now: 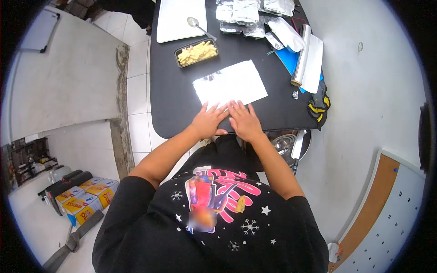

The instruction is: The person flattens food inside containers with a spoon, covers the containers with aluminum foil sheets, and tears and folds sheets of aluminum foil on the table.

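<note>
A sheet of shiny foil [232, 84] lies flat on the black table [173, 107]. My left hand [209, 122] rests with spread fingers on the foil's near edge and the table edge. Beside it my right hand [245, 120] lies flat, its fingertips on the same near edge of the foil. The two hands are close together and hold nothing. Beyond the foil, to the left, stands a dark tray [176, 54] filled with pale yellow pieces [196, 52]. A metal spoon [193, 22] lies behind the tray, its bowl on a white board [175, 20].
Several foil-covered packs [246, 11] are stacked at the back right. A foil roll [300, 57] lies at the right edge near a blue folder [287, 59], white paper [314, 63] and a black-and-yellow item [320, 107]. A person's dark-clothed legs [136, 11] stand beyond the table's left side.
</note>
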Motion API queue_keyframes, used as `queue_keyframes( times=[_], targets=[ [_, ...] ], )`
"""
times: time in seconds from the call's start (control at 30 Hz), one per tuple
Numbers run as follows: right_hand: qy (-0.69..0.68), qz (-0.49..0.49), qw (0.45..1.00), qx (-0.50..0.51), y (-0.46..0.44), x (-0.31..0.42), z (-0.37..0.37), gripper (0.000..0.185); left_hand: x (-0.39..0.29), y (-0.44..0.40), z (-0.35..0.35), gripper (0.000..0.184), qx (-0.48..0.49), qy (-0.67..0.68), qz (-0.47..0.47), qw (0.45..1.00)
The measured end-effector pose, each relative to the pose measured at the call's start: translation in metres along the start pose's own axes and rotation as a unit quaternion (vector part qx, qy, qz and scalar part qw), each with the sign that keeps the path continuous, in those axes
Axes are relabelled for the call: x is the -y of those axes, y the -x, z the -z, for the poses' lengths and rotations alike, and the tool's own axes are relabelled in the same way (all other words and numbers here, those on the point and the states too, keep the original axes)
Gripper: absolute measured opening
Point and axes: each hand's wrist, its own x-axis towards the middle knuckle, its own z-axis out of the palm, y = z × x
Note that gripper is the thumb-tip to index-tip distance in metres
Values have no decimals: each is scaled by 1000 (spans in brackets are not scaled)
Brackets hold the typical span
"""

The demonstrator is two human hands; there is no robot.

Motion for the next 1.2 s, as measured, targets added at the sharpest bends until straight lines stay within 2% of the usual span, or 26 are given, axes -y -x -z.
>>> queue_keyframes(
  times=[0.03,0.27,0.37,0.47,0.5,0.63,0.73,0.77,0.8,0.83,0.9,0.97,1.0,1.1,1.2],
  targets=[
    [7,-5,1000,5,3,-2,-3,51,1,3,3,84,3,2,-1,1000],
    [70,-220,973,12,15,-59,28,50,5,8,-4,82,-40,7,-16,999],
    [84,-248,965,13,16,-60,32,53,5,10,-2,74,-58,37,-8,998],
    [88,-242,966,4,16,-61,28,56,11,6,-6,66,-64,43,89,993],
    [87,-237,968,4,18,-62,28,57,22,8,-7,60,-33,28,139,989],
    [101,-229,968,13,18,-65,28,58,38,40,-6,52,-114,28,266,957],
    [117,-197,973,-22,22,-68,24,59,43,31,-5,41,-234,39,308,921],
    [142,-170,974,-45,24,-68,26,58,49,17,12,28,-278,21,253,927],
    [158,-130,975,-82,25,-73,22,56,59,-1,23,25,-290,137,245,915],
    [151,-132,977,-67,23,-68,32,55,75,-26,21,25,-261,160,298,904],
    [160,-109,978,-80,27,-70,31,53,80,-47,37,28,-214,192,278,916],
    [142,-148,979,8,26,-74,32,58,81,-67,39,31,-145,119,322,928],
    [114,-168,979,25,23,-74,31,61,84,-73,43,32,-77,99,340,932],
    [103,-167,979,57,17,-74,35,64,89,-81,25,35,-136,173,357,908],
    [110,-177,975,77,18,-64,45,64,84,-65,42,33,-38,240,355,903]
  ],
)
